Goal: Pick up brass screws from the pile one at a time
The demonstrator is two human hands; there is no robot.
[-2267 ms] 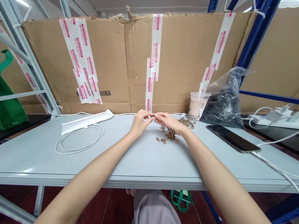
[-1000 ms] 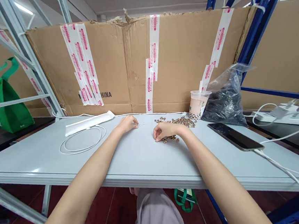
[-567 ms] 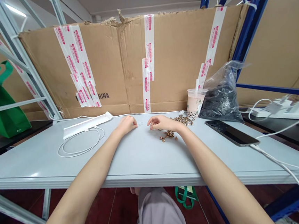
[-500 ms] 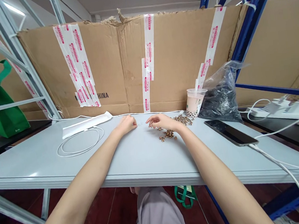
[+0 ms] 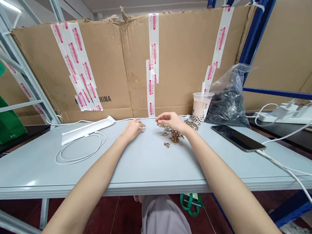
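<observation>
My left hand [image 5: 133, 130] rests on the grey table [image 5: 149, 165], its fingers stretched out and apart. Faint small clear bits, too small to name, lie by its fingertips. Across from it, my right hand [image 5: 172, 121] is raised slightly, with thumb and fingertips pinched together; whatever is between them is too small to make out. Under and beside that hand spreads a pile of small brass-coloured metal pieces [image 5: 175, 136], which look like screws or studs. Part of the pile is hidden behind the right hand and wrist.
A cup of bubble tea [image 5: 202, 107] and a clear bag of dark pieces [image 5: 227, 107] stand at the back right. Nearby lies a phone [image 5: 237, 138] with cables. On the left are a white strip [image 5: 88, 130] and a coiled white cable [image 5: 80, 160]. Cardboard [image 5: 107, 63] walls the back.
The left hand's fingers have loosened and spread. My right hand has lifted a little away, and its fingers have come together in a pinch. The view has shifted slightly.
</observation>
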